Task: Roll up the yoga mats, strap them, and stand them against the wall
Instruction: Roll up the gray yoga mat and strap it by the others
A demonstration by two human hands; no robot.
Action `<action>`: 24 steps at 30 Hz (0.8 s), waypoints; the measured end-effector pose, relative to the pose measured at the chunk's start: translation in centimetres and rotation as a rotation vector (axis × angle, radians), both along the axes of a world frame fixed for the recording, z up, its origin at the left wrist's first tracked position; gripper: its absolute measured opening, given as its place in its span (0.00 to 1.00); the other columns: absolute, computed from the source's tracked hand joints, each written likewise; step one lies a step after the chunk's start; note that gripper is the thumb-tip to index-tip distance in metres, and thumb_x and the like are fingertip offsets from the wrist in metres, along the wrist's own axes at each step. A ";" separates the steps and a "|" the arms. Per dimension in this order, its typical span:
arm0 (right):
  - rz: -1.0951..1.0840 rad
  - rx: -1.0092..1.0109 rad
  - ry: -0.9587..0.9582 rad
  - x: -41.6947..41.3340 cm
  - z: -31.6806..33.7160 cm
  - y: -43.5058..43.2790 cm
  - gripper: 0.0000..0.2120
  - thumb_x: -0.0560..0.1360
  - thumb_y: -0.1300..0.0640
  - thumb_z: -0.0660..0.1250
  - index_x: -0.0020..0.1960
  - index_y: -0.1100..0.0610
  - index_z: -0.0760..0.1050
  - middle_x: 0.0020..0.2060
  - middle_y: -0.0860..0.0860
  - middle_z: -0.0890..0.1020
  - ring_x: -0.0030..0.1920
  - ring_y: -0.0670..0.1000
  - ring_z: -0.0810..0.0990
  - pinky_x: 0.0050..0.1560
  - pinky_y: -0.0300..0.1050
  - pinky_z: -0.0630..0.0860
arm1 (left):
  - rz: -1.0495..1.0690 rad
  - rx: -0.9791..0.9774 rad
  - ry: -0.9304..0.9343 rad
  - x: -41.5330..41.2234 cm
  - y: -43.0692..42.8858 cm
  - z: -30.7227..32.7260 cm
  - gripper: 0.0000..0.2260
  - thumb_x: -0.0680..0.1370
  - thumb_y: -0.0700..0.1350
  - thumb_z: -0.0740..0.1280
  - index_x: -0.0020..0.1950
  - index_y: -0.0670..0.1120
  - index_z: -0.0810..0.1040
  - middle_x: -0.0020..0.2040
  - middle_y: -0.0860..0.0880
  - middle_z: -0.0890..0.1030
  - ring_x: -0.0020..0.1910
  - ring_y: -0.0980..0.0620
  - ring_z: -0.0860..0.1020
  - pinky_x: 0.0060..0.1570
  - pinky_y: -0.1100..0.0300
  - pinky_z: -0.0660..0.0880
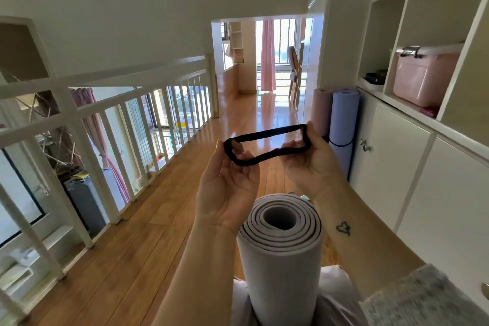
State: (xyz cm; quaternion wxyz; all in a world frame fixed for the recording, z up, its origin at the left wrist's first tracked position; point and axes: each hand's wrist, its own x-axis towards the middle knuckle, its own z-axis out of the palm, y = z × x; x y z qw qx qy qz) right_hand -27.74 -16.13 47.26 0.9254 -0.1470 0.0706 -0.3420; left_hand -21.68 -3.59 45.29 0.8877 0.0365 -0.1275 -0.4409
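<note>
A rolled grey yoga mat [281, 254] stands upright between my legs, its spiral end facing up at me. Above it, both hands stretch a black elastic strap loop [267, 147] wide. My left hand [227, 188] hooks the loop's left end over its fingers, palm toward me. My right hand [309, 164] grips the right end. A rolled pink mat [321, 111] and a rolled purple mat [344, 124], which has a black strap around its middle, stand upright against the white cabinets to the right.
White cabinets [412, 172] and open shelves with a pink storage box [423, 77] line the right side. A white railing [127, 119] runs along the left over a drop. The wooden floor [164, 214] leads ahead to a doorway with a pink curtain [267, 55].
</note>
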 end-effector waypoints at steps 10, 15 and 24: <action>0.029 -0.051 0.158 -1.0 -0.8 0.3 0.09 0.77 0.55 0.66 0.42 0.59 0.75 0.33 0.52 0.78 0.38 0.49 0.76 0.43 0.45 0.75 | 0.501 0.409 -0.089 3.0 0.2 -0.2 0.05 0.78 0.45 0.65 0.46 0.45 0.76 0.36 0.50 0.78 0.34 0.56 0.79 0.37 0.64 0.78; -0.052 -0.121 0.163 -0.9 -0.9 0.7 0.09 0.78 0.56 0.64 0.41 0.58 0.74 0.32 0.51 0.77 0.40 0.49 0.75 0.45 0.45 0.73 | 0.620 0.503 -0.081 3.2 0.0 -0.1 0.05 0.81 0.46 0.61 0.49 0.46 0.75 0.41 0.49 0.78 0.42 0.54 0.77 0.45 0.60 0.76; -0.157 -0.232 0.165 0.0 -0.9 1.4 0.08 0.79 0.57 0.63 0.41 0.56 0.72 0.22 0.48 0.67 0.25 0.45 0.69 0.38 0.41 0.72 | 0.504 0.350 0.144 2.2 -1.0 0.7 0.08 0.82 0.46 0.61 0.49 0.42 0.75 0.34 0.48 0.79 0.29 0.55 0.80 0.30 0.63 0.78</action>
